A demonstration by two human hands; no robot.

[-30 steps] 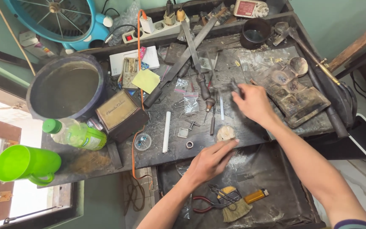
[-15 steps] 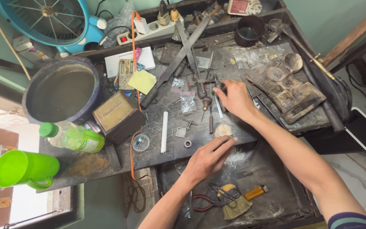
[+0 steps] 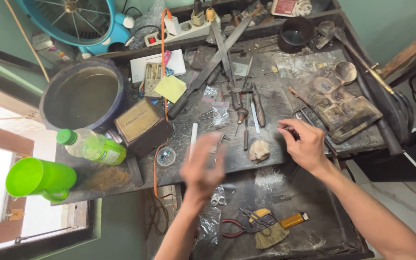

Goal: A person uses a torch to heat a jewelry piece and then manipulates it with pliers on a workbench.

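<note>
Right of the pale lump [image 3: 259,150] on the tabletop [image 3: 285,103], the right hand [image 3: 304,144] pinches something tiny; the left hand [image 3: 202,166] blurs, grip unclear.

- Brown box [image 3: 143,126], squarish, mid-left on the counter [image 3: 275,96].
- Small clear plastic bags [image 3: 220,113], centre.
- Green bottle's label [image 3: 113,155], pale, left.

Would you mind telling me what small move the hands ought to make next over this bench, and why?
Probably bring the blurred left hand to rest beside the right hand. The right hand's fingertips look pinched on something too small to make out, raised above the bench; the left holds nothing visible, and its blur makes fine work unlikely until it settles.
</note>
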